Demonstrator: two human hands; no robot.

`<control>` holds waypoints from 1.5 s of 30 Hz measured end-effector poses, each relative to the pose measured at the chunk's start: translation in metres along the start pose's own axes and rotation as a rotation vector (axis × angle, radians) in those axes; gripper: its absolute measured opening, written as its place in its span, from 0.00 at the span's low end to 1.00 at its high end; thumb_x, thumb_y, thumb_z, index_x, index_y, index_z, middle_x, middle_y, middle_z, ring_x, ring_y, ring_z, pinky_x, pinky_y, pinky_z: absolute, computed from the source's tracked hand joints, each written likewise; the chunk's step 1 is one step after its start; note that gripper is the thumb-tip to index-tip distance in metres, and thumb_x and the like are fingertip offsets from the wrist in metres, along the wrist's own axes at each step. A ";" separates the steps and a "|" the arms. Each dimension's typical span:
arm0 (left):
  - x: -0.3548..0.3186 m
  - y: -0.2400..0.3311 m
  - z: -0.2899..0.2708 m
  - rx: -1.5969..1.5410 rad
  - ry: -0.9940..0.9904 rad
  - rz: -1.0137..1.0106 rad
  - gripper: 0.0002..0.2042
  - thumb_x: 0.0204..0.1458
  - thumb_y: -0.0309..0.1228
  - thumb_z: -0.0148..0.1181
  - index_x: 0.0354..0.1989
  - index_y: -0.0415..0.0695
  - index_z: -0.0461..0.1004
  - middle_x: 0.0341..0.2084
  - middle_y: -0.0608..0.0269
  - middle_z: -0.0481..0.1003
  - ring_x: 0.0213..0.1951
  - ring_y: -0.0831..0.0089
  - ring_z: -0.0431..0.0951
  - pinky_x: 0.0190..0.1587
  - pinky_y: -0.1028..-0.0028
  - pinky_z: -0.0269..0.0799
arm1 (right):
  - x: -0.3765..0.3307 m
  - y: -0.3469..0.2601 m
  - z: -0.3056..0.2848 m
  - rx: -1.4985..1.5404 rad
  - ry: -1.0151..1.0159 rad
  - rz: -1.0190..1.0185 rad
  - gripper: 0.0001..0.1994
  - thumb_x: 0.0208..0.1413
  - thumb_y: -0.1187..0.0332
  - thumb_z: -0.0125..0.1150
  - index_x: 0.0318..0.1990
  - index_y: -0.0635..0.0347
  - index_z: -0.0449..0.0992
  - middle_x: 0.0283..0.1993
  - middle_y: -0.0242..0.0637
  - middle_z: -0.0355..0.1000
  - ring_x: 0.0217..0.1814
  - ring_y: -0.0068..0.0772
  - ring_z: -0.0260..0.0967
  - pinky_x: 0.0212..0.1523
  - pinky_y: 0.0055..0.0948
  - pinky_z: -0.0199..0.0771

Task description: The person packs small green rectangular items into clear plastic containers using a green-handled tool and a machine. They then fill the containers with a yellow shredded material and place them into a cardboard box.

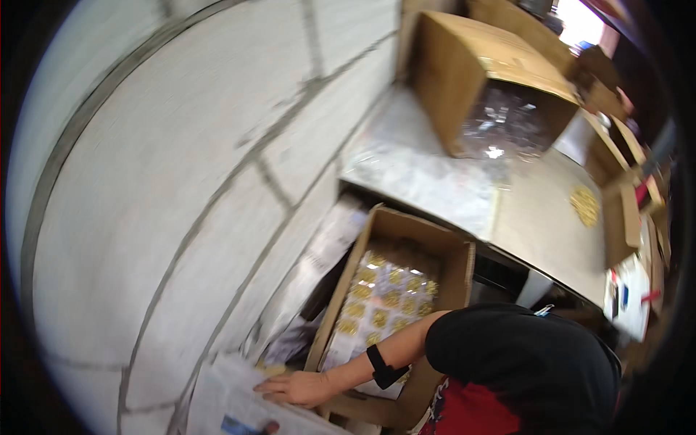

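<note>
My left hand (pixel 297 389) reaches leftward past the open cardboard box. Its fingers lie stretched out over the edge of a white plastic sheet or bag (pixel 228 395), which carries a blue printed patch. A black band (pixel 384 366) wraps the left wrist. The left forearm crosses the near part of the cardboard box (pixel 453 272), where rows of clear packets with small gold-coloured pieces (pixel 380 317) lie on white backing. At the bottom edge a single fingertip, apparently of my right hand (pixel 271 428), shows on the white sheet; the rest of that hand is out of view.
A worktable (pixel 536 210) stands beyond the box, bearing a large carton (pixel 449 80) of clear plastic bags (pixel 507 119) and a pile of gold-coloured pieces (pixel 584 206). More cardboard boxes (pixel 620 217) line its right side. A pale block wall (pixel 181 181) fills the left.
</note>
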State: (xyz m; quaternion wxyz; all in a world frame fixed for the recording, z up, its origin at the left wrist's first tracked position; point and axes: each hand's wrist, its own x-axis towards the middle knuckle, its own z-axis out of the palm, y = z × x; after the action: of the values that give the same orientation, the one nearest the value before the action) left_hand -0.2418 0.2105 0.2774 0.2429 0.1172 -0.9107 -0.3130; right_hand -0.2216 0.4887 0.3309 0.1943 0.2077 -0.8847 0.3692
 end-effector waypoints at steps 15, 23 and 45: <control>-0.095 0.290 0.000 -0.501 -0.437 0.450 0.11 0.52 0.24 0.49 0.42 0.33 0.71 0.39 0.53 0.74 0.39 0.63 0.73 0.43 0.70 0.68 | -0.330 -0.058 -0.328 -0.181 0.373 0.935 0.17 0.46 0.71 0.53 0.46 0.60 0.70 0.43 0.45 0.70 0.44 0.48 0.68 0.41 0.40 0.69; -0.390 0.480 -0.014 -0.914 -1.267 0.812 0.10 0.53 0.24 0.48 0.40 0.33 0.73 0.39 0.50 0.74 0.40 0.59 0.73 0.47 0.67 0.67 | -0.646 -0.172 -0.451 -0.186 1.535 1.484 0.13 0.51 0.67 0.54 0.40 0.67 0.74 0.34 0.42 0.74 0.35 0.31 0.73 0.34 0.29 0.71; -0.716 0.529 -0.008 -0.434 -1.151 1.734 0.17 0.51 0.25 0.45 0.49 0.29 0.64 0.50 0.34 0.63 0.54 0.44 0.62 0.56 0.56 0.58 | -0.976 -0.197 -0.568 -0.113 2.409 1.587 0.15 0.39 0.66 0.69 0.32 0.66 0.74 0.27 0.39 0.71 0.28 0.28 0.68 0.28 0.30 0.68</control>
State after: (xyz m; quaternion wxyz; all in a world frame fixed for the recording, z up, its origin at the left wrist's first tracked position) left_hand 0.3413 0.8794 0.3504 -0.0687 -0.7835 -0.5853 -0.1970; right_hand 0.8059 0.9977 0.3285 0.5638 -0.7691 -0.0792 0.2903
